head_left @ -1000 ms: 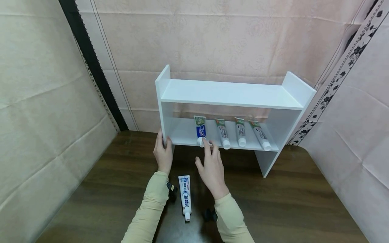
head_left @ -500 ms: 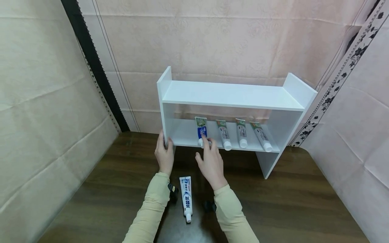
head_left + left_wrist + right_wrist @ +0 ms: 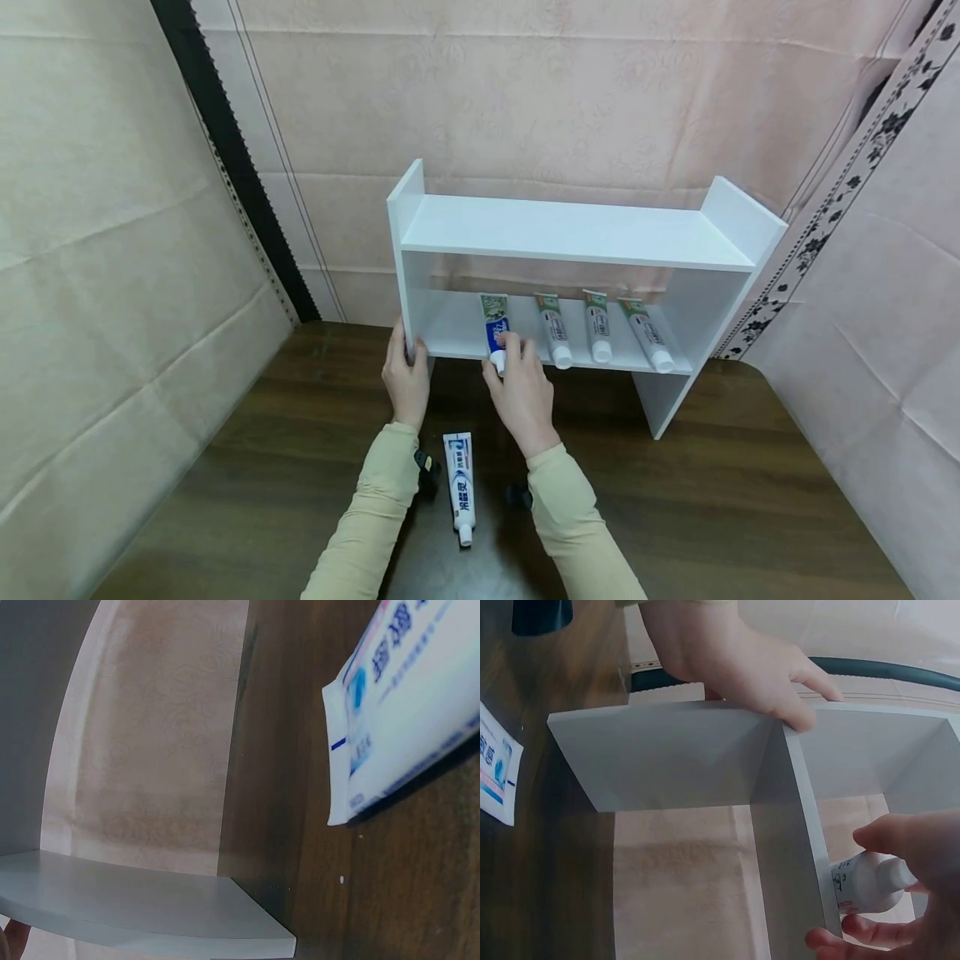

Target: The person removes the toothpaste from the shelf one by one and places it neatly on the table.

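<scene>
Left hand (image 3: 406, 382) grips a white shelf (image 3: 555, 229); right hand (image 3: 523, 393) bends over a blue-and-green tube (image 3: 495, 319)

In the head view, the smooth, flat-panelled shelf stands on a dark wood-grained table (image 3: 262, 467) before a creased, pale cloth wall (image 3: 555, 100). The left hand grips its left side panel, thumb and fingers on opposite faces. The right hand is at the blue-and-green tube, which lies at the left of the lower board, its flat green end toward the back and its rounded white cap forward. The index finger bends onto the tube and the thumb is at the cap; I cannot tell whether they pinch it. To its right lie 3 green-and-white tubes (image 3: 555, 329), also flat-ended and cap forward, the last 1 slanting. Both sleeves (image 3: 367, 508) are pale, softly wrinkled fabric. Between the forearms, a blue-and-white tube (image 3: 460, 483) lies on the table, its narrow cap toward the person.

In the left wrist view, the crimped, flat end of the blue-and-white tube looms over the streaky brown grain. A grey-looking panel of the shelf crosses the bottom.

In the right wrist view, the left hand's thumb hooks over the panel edge. The right hand's thumb and fingers lie on either side of a bulging tube shoulder and cap, and the cloth shows through the shelf's open back.
</scene>
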Available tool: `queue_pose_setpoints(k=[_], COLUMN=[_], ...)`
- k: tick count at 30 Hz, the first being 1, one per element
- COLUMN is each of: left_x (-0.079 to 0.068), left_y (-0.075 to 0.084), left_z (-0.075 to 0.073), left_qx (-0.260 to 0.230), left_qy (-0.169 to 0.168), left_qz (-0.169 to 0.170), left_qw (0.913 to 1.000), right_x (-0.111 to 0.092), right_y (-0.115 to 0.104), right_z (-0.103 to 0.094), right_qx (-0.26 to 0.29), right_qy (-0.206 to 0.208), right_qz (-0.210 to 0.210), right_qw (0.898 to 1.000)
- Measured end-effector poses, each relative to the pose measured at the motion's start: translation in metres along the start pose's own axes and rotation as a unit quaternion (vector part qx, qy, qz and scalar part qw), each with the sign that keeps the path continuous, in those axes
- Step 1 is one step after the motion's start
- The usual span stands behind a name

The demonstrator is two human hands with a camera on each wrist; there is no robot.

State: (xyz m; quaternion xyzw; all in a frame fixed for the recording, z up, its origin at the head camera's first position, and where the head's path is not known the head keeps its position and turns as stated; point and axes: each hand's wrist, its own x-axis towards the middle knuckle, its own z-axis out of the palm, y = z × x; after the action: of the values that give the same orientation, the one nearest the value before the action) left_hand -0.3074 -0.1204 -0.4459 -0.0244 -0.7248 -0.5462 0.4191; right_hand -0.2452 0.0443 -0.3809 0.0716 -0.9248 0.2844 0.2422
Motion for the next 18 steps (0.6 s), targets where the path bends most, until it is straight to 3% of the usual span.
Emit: queue_pose_setpoints(k=[9, 18], left_x=[-0.0012, -0.0004], left_y=[-0.0012, -0.0012], left_z=[0.0009, 0.0014], left_qx=[0.011, 0.006], left_qy=[0.009, 0.016], left_qz=[0.01, 0.021], left_qw=[0.9999, 0.9996], right_x=[0.0038, 0.0051], right_y=[-0.0015, 0.0005], right_z=[0.0041, 0.0099], right_qx=[-0.033, -0.026], right_qy=[-0.012, 0.014], right_qz=[-0.007, -0.013], right_qw=[0.999, 0.999])
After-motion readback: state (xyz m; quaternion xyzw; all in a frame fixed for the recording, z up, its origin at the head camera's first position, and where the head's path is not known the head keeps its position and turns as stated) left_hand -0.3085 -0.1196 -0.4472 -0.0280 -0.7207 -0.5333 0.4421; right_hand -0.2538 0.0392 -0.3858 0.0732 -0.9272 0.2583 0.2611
